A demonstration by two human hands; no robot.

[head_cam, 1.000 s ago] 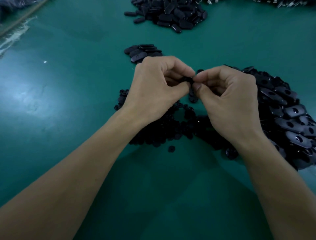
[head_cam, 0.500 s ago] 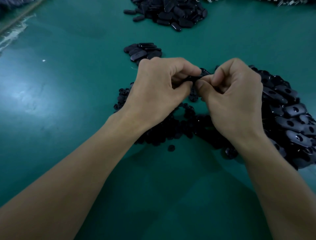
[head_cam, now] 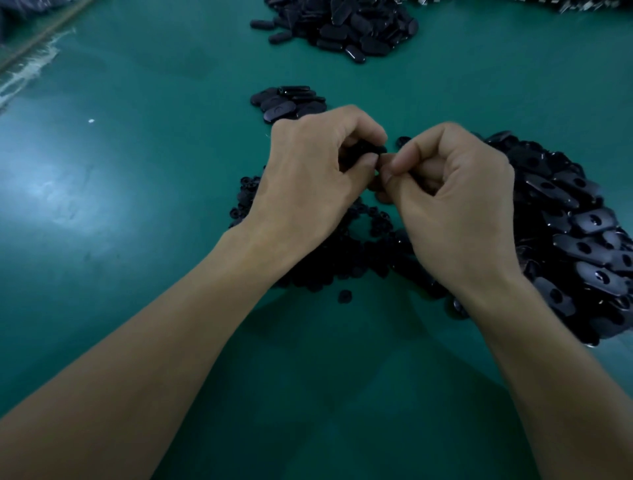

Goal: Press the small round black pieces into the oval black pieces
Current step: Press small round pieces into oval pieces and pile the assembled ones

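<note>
Both grips met above the round-piece heap (head_cam: pixel 342 260).
My left grip (head_cam: pixel 308 178) pinched a black piece (head_cam: pixel 368 150); my right grip (head_cam: pixel 455 212) curled against it, contents hidden. The oval pile (head_cam: pixel 582 233) crowded the heap's right edge; green desk (head_cam: pixel 137 205) lay open to its left.

The left hand's (head_cam: pixel 308 174) curled fingers hide most of a black piece (head_cam: pixel 369 150), so its shape cannot be told. Whether the right hand (head_cam: pixel 455 209) pinches anything is also hidden. Both wrists cover part of the small round pieces (head_cam: pixel 346 263). The oval pile (head_cam: pixel 582 222) at right and the far pile (head_cam: pixel 342 31) at top run off the frame. Pale bits (head_cam: pixel 582 4) at upper right are too small to tell.
</note>
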